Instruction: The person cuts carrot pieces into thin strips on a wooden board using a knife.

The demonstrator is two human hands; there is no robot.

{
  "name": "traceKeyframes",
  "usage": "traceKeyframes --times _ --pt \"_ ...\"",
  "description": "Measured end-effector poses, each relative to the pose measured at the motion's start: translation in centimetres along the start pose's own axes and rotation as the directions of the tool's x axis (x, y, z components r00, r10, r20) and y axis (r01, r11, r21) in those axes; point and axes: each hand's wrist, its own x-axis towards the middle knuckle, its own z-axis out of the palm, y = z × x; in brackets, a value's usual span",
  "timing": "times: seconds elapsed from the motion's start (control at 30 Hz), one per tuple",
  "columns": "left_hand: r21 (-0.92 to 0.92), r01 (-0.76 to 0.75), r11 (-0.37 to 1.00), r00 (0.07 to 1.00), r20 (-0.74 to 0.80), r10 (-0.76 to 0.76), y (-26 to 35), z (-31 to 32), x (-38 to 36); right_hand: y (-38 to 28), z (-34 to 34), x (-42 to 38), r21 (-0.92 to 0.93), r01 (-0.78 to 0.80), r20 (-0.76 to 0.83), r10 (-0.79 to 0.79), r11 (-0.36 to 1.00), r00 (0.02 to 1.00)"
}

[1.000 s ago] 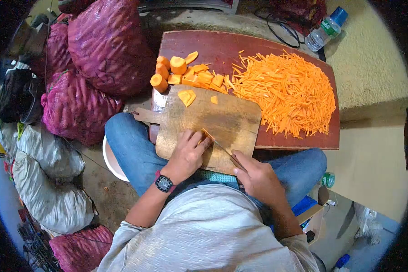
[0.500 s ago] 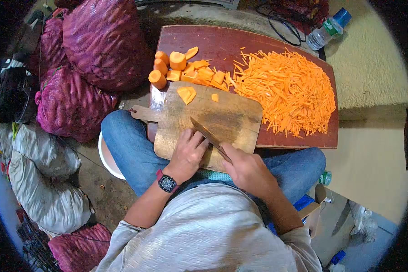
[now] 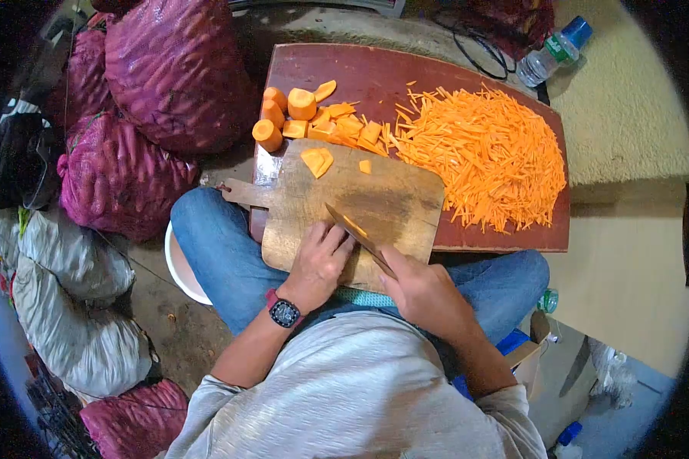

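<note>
My right hand (image 3: 421, 287) is wrapped round the handle of a knife (image 3: 360, 237), whose blade points up and left over the wooden cutting board (image 3: 298, 218). Beside the blade, my left hand (image 3: 323, 256) presses down on the board with bent fingers; what lies under them is hidden. A thin orange slice (image 3: 354, 226) shows along the blade. Flat carrot pieces (image 3: 316, 161) and a small piece (image 3: 365, 166) rest near the board's top. Beyond it are carrot chunks (image 3: 302, 104) and a big heap of carrot shreds (image 3: 486, 161).
The board lies partly on a red tabletop (image 3: 375, 69). Red mesh sacks (image 3: 176, 76) and white sacks (image 3: 76, 321) stand at the left. A white basin (image 3: 177, 264) sits by my knee. A plastic bottle (image 3: 547, 57) lies at the upper right.
The knife and my right hand have shifted slightly right and down. A thin orange slice now shows at the blade.
</note>
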Motion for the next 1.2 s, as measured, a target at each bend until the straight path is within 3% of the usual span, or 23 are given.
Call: traceKeyframes --times 0.13,0.23,0.37,0.43,0.53,0.63,0.77,0.83,0.97,1.17,1.2 --pt "0.004 0.002 1.000 1.000 0.028 -0.002 0.1 -0.1 -0.3 -0.7 -0.7 -1.7 -0.082 -0.144 0.112 0.153 0.986 0.982" --pt "-0.026 0.000 1.000 1.000 0.003 0.000 0.0 0.1 -0.1 -0.1 0.8 0.1 -0.002 -0.018 0.006 0.018 1.000 1.000" --pt "-0.014 -0.003 1.000 1.000 0.001 0.003 0.0 0.1 -0.5 -0.1 0.4 1.0 0.013 0.022 0.002 -0.022 1.000 1.000" --pt "-0.022 -0.008 1.000 1.000 -0.008 0.007 -0.2 -0.1 -0.4 -0.8 -0.4 -0.7 -0.132 -0.006 0.031 0.010 0.991 0.999" --pt "-0.040 0.023 0.999 1.000 0.012 -0.023 -0.2 0.2 -0.8 0.2 0.8 -1.9 -0.161 0.036 0.013 -0.034 0.986 0.999" --pt "-0.057 0.025 0.998 1.000 0.009 -0.025 -0.2 0.0 -0.4 -0.6 1.2 0.5 -0.056 -0.067 0.073 0.071 0.996 0.995" --pt "-0.057 0.000 0.998 1.000 0.004 0.000 -0.3 0.1 -0.6 -1.2 0.2 0.7 -0.016 -0.002 0.042 0.002 1.000 0.999" --pt "-0.051 0.002 0.999 1.000 0.005 -0.002 -0.2 0.0 -0.6 -1.4 -0.3 -0.8 -0.080 -0.121 0.104 0.129 0.989 0.986" --pt "-0.063 0.057 0.996 0.998 0.042 -0.054 0.0 0.0 -0.7 -0.3 0.8 -1.2 -0.065 -0.087 0.045 0.090 0.994 0.995" --pt "-0.052 -0.001 0.999 1.000 -0.007 0.000 -0.1 -0.3 -0.6 -0.7 0.4 0.3 -0.048 0.040 0.005 -0.040 0.998 0.999" --pt "-0.050 0.002 0.999 1.000 -0.008 -0.002 -0.3 -0.2 -0.6 -1.5 -0.4 -0.5 -0.056 -0.079 0.073 0.083 0.995 0.994"
